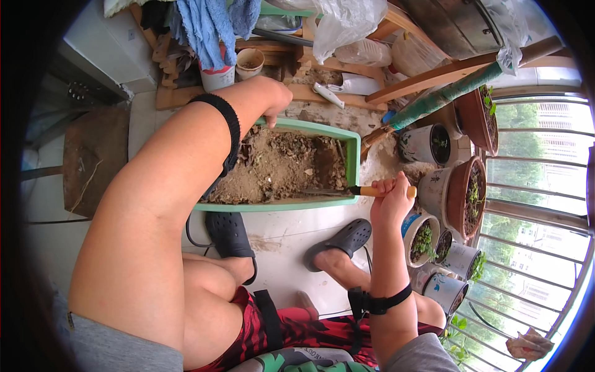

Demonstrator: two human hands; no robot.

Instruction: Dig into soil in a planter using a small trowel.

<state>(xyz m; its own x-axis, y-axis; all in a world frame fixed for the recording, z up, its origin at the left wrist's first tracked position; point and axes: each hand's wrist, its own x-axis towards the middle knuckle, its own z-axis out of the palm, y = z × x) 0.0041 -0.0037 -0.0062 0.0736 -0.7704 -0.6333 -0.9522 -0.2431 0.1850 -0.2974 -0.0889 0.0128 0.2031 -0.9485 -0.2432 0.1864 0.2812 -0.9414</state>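
A green rectangular planter [355,153] filled with dry soil [274,172] lies across the floor before me. My right hand [392,200] is closed around the yellow wooden handle of a hand trowel [367,191], whose dark metal blade rests in the soil near the planter's close edge. My left hand [275,104] reaches to the planter's far rim, with fingers bent down at it; part of that hand is hidden behind its own wrist, so its grip is unclear.
Potted plants [423,242] crowd the right side by a barred window [534,186]. Behind the planter stand a wooden rack [176,97], a white-handled tool [329,95] and plastic bags [348,23]. A green-wrapped pole [446,95] slants at the upper right. A square-bladed shovel [95,162] is at left.
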